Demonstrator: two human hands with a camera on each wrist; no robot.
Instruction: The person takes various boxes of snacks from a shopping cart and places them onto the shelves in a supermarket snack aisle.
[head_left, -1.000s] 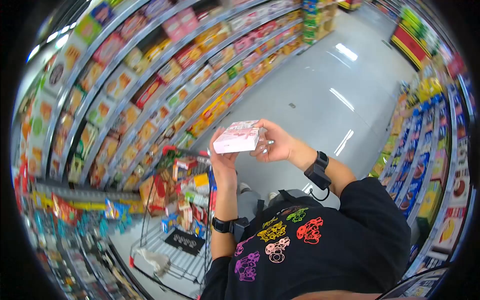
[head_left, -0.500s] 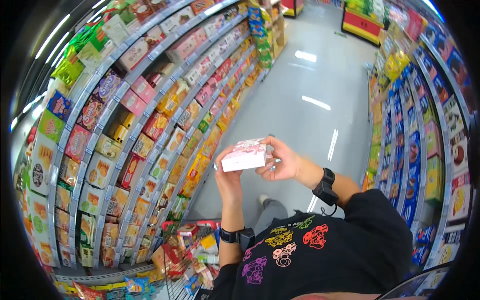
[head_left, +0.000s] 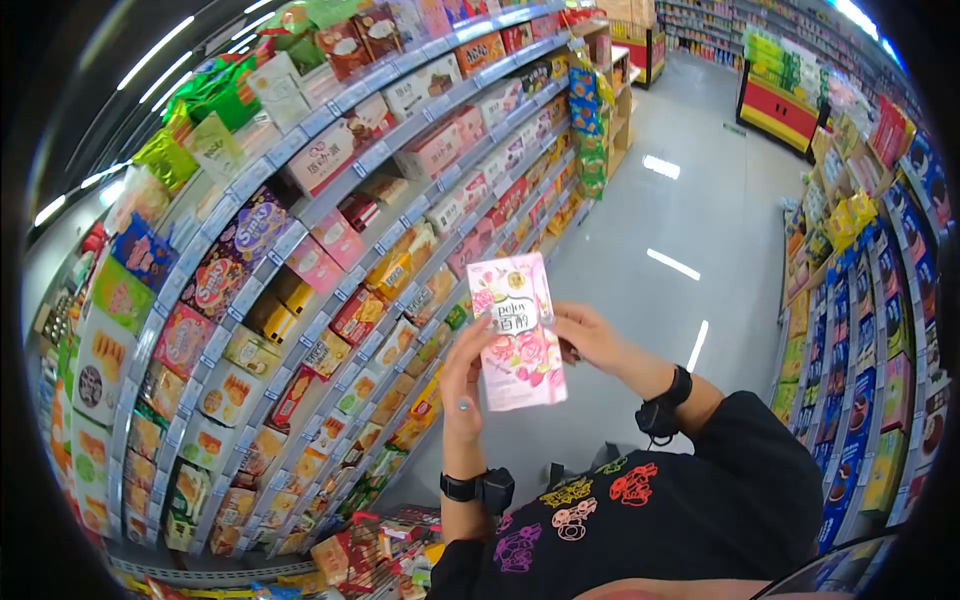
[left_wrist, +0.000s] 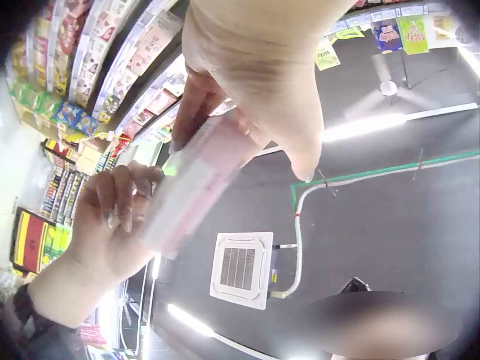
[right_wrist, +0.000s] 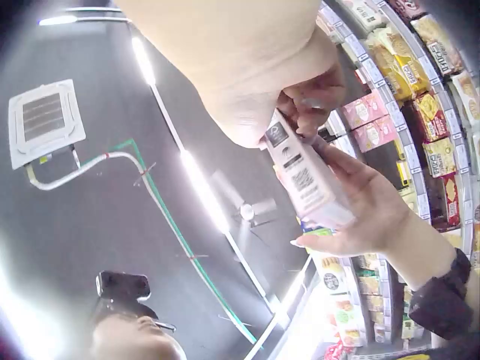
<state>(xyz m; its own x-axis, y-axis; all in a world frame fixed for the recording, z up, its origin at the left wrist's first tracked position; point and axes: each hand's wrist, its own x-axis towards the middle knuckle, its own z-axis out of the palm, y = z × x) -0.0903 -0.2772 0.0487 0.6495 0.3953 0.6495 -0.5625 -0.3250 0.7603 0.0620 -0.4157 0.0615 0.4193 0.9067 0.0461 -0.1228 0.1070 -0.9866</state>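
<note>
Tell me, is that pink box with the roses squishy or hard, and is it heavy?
Probably stiff: the pink box keeps flat faces and sharp corners while the left hand and right hand hold its edges. It looks light for its size, since fingertips alone hold it upright. Its glossy surface might be a bit slippery.

Head camera sits high, looking forward and down over the pink box (head_left: 518,332) gripped between both hands, aisle shelves (head_left: 300,300) stretching beyond the grip; left wrist camera hugs the left hand (left_wrist: 255,75) from below, tilted up past the box (left_wrist: 191,187) toward the ceiling; right wrist camera does likewise under the right hand (right_wrist: 247,75); all three share the box (right_wrist: 304,176).
</note>
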